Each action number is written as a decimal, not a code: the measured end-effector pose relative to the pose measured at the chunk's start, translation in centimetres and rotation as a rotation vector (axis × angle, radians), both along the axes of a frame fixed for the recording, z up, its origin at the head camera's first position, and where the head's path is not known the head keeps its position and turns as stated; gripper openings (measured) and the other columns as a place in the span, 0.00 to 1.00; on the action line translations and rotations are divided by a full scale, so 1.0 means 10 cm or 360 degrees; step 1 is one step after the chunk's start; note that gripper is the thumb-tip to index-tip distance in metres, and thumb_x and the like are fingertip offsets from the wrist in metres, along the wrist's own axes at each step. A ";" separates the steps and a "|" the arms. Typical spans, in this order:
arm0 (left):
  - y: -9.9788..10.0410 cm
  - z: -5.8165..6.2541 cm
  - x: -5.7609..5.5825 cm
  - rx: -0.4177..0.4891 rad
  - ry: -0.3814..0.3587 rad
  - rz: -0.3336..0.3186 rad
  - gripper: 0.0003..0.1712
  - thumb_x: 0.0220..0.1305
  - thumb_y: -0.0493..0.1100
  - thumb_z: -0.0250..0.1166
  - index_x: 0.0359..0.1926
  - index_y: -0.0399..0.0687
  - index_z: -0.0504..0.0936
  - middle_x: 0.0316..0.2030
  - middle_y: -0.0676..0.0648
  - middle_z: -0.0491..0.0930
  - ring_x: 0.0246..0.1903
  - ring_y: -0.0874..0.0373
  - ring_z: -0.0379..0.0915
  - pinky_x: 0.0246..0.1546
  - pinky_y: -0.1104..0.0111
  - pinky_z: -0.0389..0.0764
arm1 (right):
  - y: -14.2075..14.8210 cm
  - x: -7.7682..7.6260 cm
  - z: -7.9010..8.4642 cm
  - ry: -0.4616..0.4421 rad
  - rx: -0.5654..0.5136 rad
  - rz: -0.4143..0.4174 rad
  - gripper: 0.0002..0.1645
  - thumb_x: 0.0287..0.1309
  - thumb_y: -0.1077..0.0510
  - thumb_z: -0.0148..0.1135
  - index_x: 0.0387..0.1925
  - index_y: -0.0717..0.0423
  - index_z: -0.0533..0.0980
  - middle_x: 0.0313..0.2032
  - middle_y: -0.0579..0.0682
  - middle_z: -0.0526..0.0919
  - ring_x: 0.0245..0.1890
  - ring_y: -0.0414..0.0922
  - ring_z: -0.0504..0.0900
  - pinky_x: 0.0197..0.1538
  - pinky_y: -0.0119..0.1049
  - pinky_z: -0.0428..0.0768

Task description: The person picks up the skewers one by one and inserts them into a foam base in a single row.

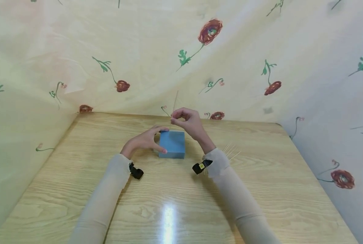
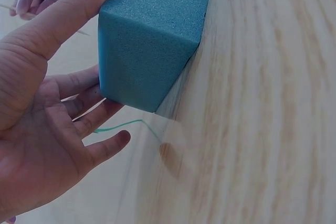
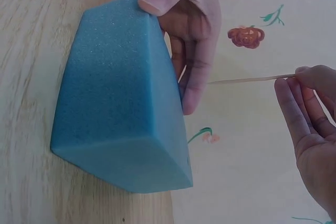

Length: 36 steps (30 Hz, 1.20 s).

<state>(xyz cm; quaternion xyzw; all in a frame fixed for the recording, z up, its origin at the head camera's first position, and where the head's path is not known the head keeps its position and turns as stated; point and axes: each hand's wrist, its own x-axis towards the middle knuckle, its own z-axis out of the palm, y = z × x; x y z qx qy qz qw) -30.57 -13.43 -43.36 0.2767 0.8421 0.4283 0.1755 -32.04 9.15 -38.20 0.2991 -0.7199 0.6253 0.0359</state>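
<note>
A blue foam block [image 1: 173, 144] sits on the wooden table, its sides flat and its edges straight. My left hand [image 1: 145, 139] grips it from the left, with the thumb at the near edge and fingers at the far side. Above the block's far edge, my right hand [image 1: 190, 122] pinches a thin wooden skewer [image 1: 175, 99] between thumb and fingertips. In the right wrist view the pointed end of the skewer [image 3: 239, 81] is aimed at the block's top face, near the left hand's fingers, which partly overlap that face.
Several more thin skewers [image 1: 231, 150] lie fanned out on the table [image 1: 260, 189], partly hidden behind my right wrist. A flower-printed cloth [image 1: 157, 51] hangs behind the table's far edge and along both sides. Each wrist carries a small black camera [image 1: 136, 171].
</note>
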 end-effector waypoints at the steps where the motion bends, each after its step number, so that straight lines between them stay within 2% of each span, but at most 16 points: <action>1: 0.00 -0.01 0.00 0.0001 -0.0002 0.0002 0.56 0.53 0.48 0.81 0.78 0.46 0.60 0.77 0.43 0.56 0.77 0.43 0.49 0.76 0.43 0.53 | -0.01 0.00 -0.01 0.0001 0.0010 -0.0004 0.09 0.61 0.73 0.66 0.42 0.78 0.79 0.42 0.73 0.82 0.37 0.46 0.86 0.46 0.36 0.86; 6: 0.00 -0.03 -0.01 0.0011 -0.0034 0.0027 0.56 0.54 0.49 0.81 0.78 0.48 0.60 0.77 0.44 0.55 0.77 0.43 0.48 0.75 0.42 0.53 | -0.02 -0.02 -0.03 0.0000 0.0038 -0.0033 0.10 0.62 0.70 0.67 0.42 0.76 0.80 0.40 0.68 0.84 0.37 0.40 0.86 0.47 0.36 0.86; 8: 0.00 -0.03 -0.01 0.0013 -0.0046 0.0038 0.56 0.54 0.49 0.81 0.78 0.49 0.60 0.77 0.44 0.55 0.77 0.43 0.48 0.75 0.41 0.53 | -0.02 -0.02 -0.03 0.0004 0.0021 -0.0029 0.10 0.62 0.69 0.67 0.42 0.76 0.80 0.41 0.70 0.83 0.36 0.39 0.85 0.47 0.36 0.85; 15: -0.01 -0.05 -0.01 0.0017 -0.0061 0.0041 0.56 0.54 0.49 0.81 0.78 0.49 0.60 0.77 0.43 0.55 0.77 0.43 0.49 0.75 0.41 0.53 | 0.00 -0.04 -0.06 -0.0037 -0.0007 -0.0046 0.10 0.63 0.70 0.66 0.42 0.76 0.80 0.40 0.66 0.84 0.36 0.39 0.86 0.48 0.38 0.86; 19: -0.01 -0.04 -0.01 0.0023 -0.0066 0.0039 0.56 0.54 0.49 0.81 0.78 0.48 0.60 0.77 0.43 0.55 0.77 0.42 0.49 0.75 0.41 0.53 | -0.01 -0.03 -0.09 -0.0058 -0.0047 -0.0029 0.11 0.63 0.68 0.67 0.42 0.77 0.80 0.42 0.71 0.83 0.37 0.40 0.86 0.49 0.38 0.85; 31: 0.00 -0.01 0.00 -0.0005 -0.0049 0.0039 0.58 0.54 0.50 0.80 0.79 0.49 0.58 0.78 0.44 0.53 0.78 0.43 0.47 0.76 0.43 0.53 | -0.11 -0.02 -0.18 -0.0081 -0.0084 -0.0085 0.10 0.63 0.71 0.65 0.44 0.74 0.82 0.42 0.72 0.83 0.37 0.41 0.84 0.44 0.30 0.83; 36: 0.00 -0.02 -0.01 0.0001 -0.0061 0.0037 0.58 0.54 0.50 0.80 0.79 0.49 0.57 0.78 0.44 0.53 0.78 0.44 0.46 0.76 0.44 0.53 | -0.16 0.08 -0.12 -0.0125 -0.0086 -0.0104 0.11 0.63 0.73 0.64 0.44 0.81 0.80 0.41 0.74 0.81 0.37 0.41 0.82 0.42 0.26 0.82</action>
